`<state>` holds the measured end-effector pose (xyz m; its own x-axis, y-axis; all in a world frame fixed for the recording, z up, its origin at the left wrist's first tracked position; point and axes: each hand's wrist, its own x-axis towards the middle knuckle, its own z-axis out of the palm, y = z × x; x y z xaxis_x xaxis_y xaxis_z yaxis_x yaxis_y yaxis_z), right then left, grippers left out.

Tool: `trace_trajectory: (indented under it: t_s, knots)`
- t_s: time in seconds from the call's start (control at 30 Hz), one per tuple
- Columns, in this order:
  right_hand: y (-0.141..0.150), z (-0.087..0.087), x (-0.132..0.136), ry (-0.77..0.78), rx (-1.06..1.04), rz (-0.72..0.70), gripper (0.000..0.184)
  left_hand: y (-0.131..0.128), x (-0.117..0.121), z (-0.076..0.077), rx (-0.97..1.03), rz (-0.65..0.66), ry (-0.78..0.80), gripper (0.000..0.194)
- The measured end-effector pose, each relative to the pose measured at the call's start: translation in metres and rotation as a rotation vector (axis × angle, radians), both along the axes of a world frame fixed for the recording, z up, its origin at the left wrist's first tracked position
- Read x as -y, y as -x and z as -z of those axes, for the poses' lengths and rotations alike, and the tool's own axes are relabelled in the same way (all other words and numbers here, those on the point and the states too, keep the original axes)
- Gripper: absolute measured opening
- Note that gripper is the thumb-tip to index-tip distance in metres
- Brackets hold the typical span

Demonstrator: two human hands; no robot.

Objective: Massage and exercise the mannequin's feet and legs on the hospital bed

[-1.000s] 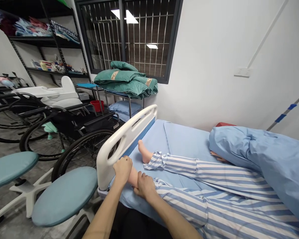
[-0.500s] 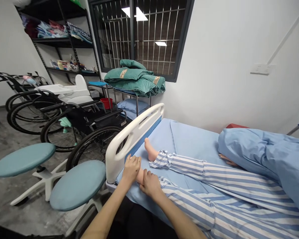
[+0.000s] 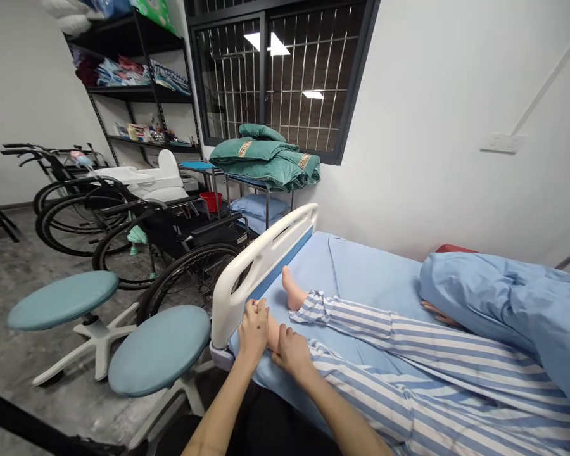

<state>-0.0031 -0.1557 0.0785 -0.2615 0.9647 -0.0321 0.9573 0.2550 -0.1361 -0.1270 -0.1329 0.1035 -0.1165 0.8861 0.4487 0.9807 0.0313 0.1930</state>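
Observation:
My left hand (image 3: 254,329) is closed round the toe end of the near bare foot (image 3: 272,330), close to the bed's footboard. Just to its right, my right hand (image 3: 293,351) wraps the ankle of the same foot, by the trouser cuff. The other bare foot (image 3: 292,289) rests toes up on the blue sheet (image 3: 365,256). Blue-and-white striped trousers (image 3: 361,316) cover both legs. Partly under a blue quilt (image 3: 494,297) lies a hand (image 3: 441,313) of the figure on the bed. Whether this is a person or a manikin, I cannot tell.
A white footboard (image 3: 225,285) closes the bed's left end. Beyond it stand two round stools (image 3: 159,348), black wheelchairs (image 3: 171,234) and a rack of folded green bedding (image 3: 266,161). Black shelves (image 3: 142,92) stand at the back left, beside a barred window (image 3: 308,82).
The whole view has shifted, so the room sits slightly further right and lower. More of the near foot shows between my hands, and both still hold it.

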Motion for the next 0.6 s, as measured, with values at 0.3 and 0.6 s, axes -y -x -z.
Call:
trace_trajectory:
  t_s: [0.3, 0.6]
  knots:
    - [0.002, 0.008, -0.002, -0.014, 0.013, 0.009, 0.048, -0.003, 0.009, -0.009, 0.091, -0.228, 0.133, 0.053]
    - [0.002, 0.001, -0.001, 0.006, -0.025, 0.021, 0.054, 0.003, -0.019, -0.037, -0.029, -0.129, 0.230, 0.048]
